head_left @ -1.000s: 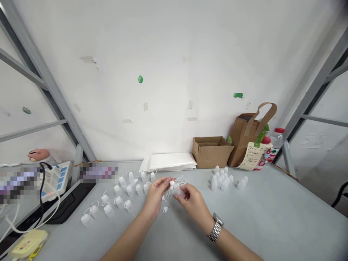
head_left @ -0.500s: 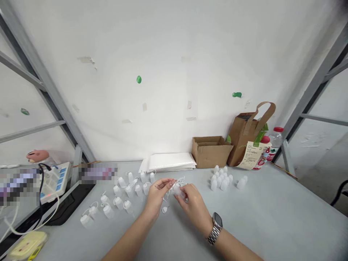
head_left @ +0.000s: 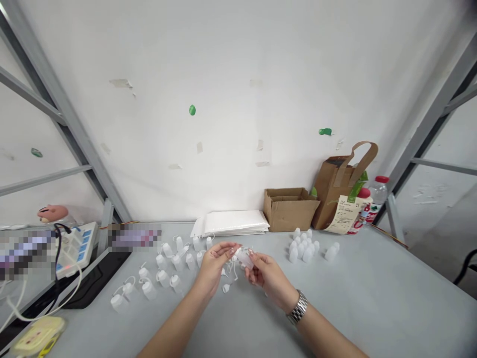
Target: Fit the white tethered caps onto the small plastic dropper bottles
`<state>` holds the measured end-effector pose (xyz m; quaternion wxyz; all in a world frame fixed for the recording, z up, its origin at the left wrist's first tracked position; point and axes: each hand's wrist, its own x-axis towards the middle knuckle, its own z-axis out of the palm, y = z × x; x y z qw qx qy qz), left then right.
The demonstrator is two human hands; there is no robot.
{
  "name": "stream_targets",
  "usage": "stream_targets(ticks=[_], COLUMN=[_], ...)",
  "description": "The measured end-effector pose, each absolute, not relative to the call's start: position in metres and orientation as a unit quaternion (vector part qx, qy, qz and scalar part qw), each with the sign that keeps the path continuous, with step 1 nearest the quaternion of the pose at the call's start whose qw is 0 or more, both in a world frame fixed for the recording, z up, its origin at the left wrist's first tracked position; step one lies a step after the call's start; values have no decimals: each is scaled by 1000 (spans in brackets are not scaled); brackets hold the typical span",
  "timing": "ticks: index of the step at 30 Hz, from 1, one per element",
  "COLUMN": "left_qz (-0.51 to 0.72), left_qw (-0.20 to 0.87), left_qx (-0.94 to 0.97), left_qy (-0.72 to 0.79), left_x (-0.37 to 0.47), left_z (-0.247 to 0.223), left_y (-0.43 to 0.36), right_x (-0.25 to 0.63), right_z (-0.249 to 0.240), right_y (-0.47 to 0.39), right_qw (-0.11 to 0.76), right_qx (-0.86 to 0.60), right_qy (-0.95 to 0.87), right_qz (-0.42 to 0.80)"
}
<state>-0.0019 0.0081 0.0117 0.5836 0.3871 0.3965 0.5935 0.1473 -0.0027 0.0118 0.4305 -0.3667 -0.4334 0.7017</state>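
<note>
A small translucent squeeze bottle is tilted above the table, its neck toward the left. My right hand is closed around the bottle's body. At the neck end, my left hand pinches a white cap between thumb and fingers; whether the cap sits on the neck I cannot tell. Loose white caps with straps, one of them a small cap, lie on the table beneath my hands, partly hidden. On the left stand several capped bottles. Several bottles without strapped caps are grouped at the right.
Along the wall are a stack of white envelopes, an open cardboard box, a brown paper bag and a red-capped bottle. To the left lie a black tablet, a power strip with cables and a yellow case.
My right hand has turned its wrist, so the watch face no longer shows, and the bottle is now more visible between my hands. My left hand has stayed nearly in place.
</note>
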Motion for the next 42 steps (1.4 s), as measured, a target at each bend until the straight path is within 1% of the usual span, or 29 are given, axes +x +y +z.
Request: stream_targets(ticks=[2,7,10,12,15,17,23,25,29,31,36,39,42], left_qz=[595,607,606,607,612,612,566,548,531,529,542,554,565], left_qw=[592,590,592,589,582,581,580,549,428,406,457,485,514], left_qx=[380,359,353,359,366,368,448,497,576,573,510,480,449], left_qy=[390,394,397,395,390,389,378,390,451,476,487,477,464], left_x=[-1,-1,-2,-2,-2,-3,-5,-7,-9,-9,-7,-7,-7], left_z=[13,14,12,10,9,10,18,19,18,18,19,21,22], left_y=[7,7,8,10,10,10,8,9,9,9,8,8,8], right_x=[147,145,145,146,148,149,148,149,149,148,148,149,149], right_z=[12,12,13,14,15,14,10,9,6,5,7,6,4], right_y=[-4,-4,-4,-4,-6,-6,-2,0,0,-3,-9,-9,-7], right_qw=[420,458,465,452,402,384,428,428,420,414,404,412,438], right_qx=[-365,-395,-408,-398,-353,-337,-373,-389,-424,-436,-446,-441,-442], right_qy=[-432,-450,-447,-442,-436,-436,-473,-512,-578,-606,-665,-660,-633], right_qz=[709,657,646,665,724,741,674,635,556,521,442,448,460])
